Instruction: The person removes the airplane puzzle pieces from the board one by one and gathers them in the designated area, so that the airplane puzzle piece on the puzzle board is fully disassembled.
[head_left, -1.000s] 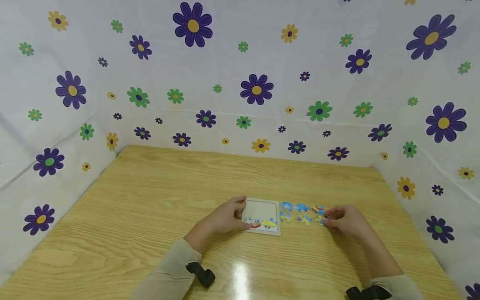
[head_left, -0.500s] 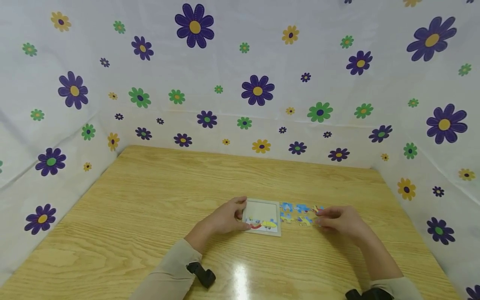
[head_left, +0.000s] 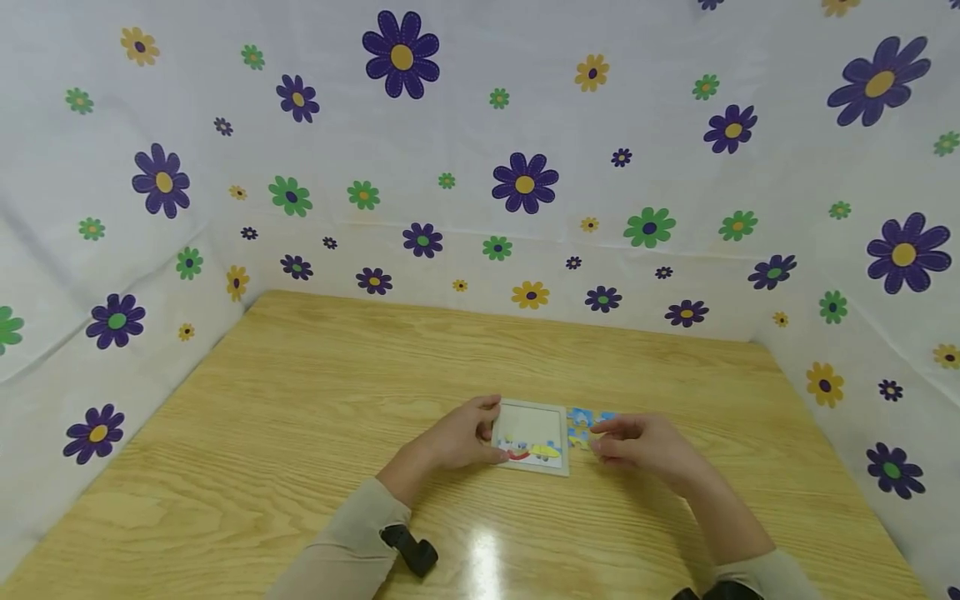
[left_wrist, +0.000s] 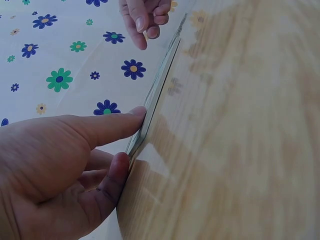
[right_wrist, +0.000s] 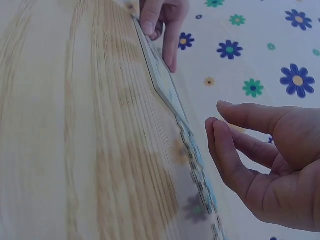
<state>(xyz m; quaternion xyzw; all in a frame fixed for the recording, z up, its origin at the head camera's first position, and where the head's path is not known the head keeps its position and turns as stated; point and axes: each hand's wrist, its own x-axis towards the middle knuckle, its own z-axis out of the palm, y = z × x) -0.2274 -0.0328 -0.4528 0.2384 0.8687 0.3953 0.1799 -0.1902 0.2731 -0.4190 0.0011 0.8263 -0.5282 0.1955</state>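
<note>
A jigsaw puzzle tray lies flat on the table, with a pale bare bed above and a printed strip in red and yellow along its near side. My left hand grips its left edge, thumb at the near corner and fingers at the far one. Loose jigsaw pieces, blue and yellow, lie against the tray's right side. Over them hovers my right hand, hiding some of them. In the right wrist view, the right fingertips and thumb stand slightly apart, with no piece visible between them.
The wooden table reaches back to a white cloth printed with flowers, which also rises along both sides. Each wrist wears a black strap; the left one is plainly visible.
My right hand has moved left, from the rightmost jigsaw pieces to those nearer the tray. My left hand stays on the tray's left edge.
</note>
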